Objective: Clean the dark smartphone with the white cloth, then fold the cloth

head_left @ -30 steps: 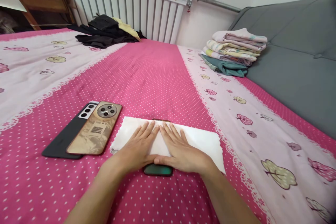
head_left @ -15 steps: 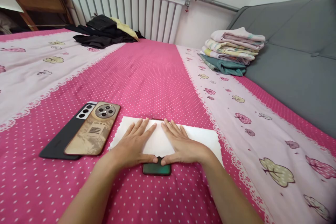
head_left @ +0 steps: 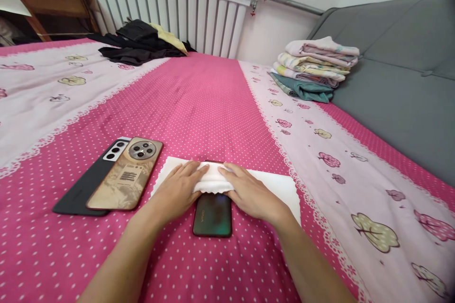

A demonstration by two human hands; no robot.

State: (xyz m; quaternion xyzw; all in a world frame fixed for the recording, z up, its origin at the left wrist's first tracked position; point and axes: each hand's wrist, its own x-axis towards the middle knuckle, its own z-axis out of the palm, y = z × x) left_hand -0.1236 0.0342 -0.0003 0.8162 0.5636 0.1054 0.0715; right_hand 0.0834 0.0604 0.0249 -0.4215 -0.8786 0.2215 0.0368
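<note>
A white cloth (head_left: 275, 187) with scalloped edges lies over the upper part of a dark green phone (head_left: 213, 220), which rests back up on the bed. The phone's lower part shows; most of its upper end is hidden. My left hand (head_left: 179, 187) grips the cloth's near edge, thumb tucked against it and fingers bent on top. On the other side, my right hand (head_left: 250, 189) holds the same edge in a like way. Between both hands the cloth is bunched into a raised fold. To the left, a gold phone (head_left: 128, 175) lies partly over a black phone (head_left: 83, 187).
Pink dotted bedding (head_left: 199, 104) spreads beneath everything. Folded clothes (head_left: 314, 68) are stacked at the right by a grey headboard (head_left: 398, 71). Dark clothes (head_left: 138, 42) lie at the back left, before a white radiator (head_left: 170, 4).
The cloth's near edge has moved away from me and bunched up, baring more of the green phone. My flat, spread hands have curled in and closed on the cloth.
</note>
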